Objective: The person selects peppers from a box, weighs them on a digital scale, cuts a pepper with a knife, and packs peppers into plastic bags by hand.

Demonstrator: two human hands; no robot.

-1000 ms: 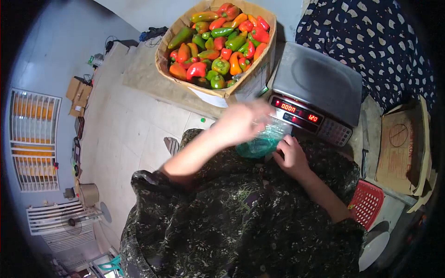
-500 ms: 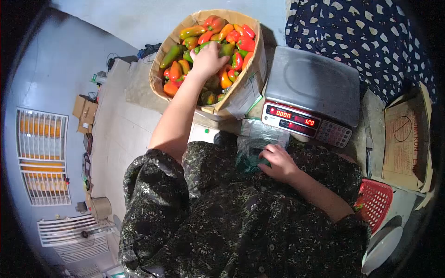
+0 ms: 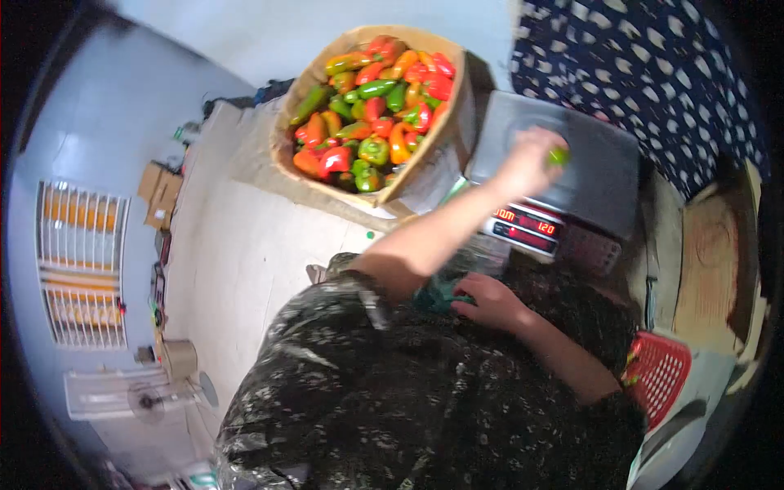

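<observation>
My left hand [image 3: 532, 163] is over the platform of a digital scale [image 3: 592, 175], its fingers closed on a green pepper [image 3: 558, 155]. Motion blurs the hand, and whether the pepper touches the platform I cannot tell. On my lap, my right hand [image 3: 496, 304] has its fingers curled on a thin green plastic bag [image 3: 437, 296]. To the left of the scale stands a paper-lined basket [image 3: 286, 155] full of red, orange and green peppers [image 3: 374, 150]. Red digits glow on the scale's display [image 3: 527, 229], partly covered by my left forearm.
Dark patterned cloth [image 3: 604, 73] lies behind the scale. At right are an opened cardboard box [image 3: 710, 261], a red plastic basket [image 3: 660, 376] and a pale basin [image 3: 678, 457]. A fan [image 3: 147, 400] and a barred window [image 3: 84, 261] appear at far left.
My left hand has left the pepper basket and moved right to above the scale, now with a green pepper in it. My right hand stays at the plastic bag.
</observation>
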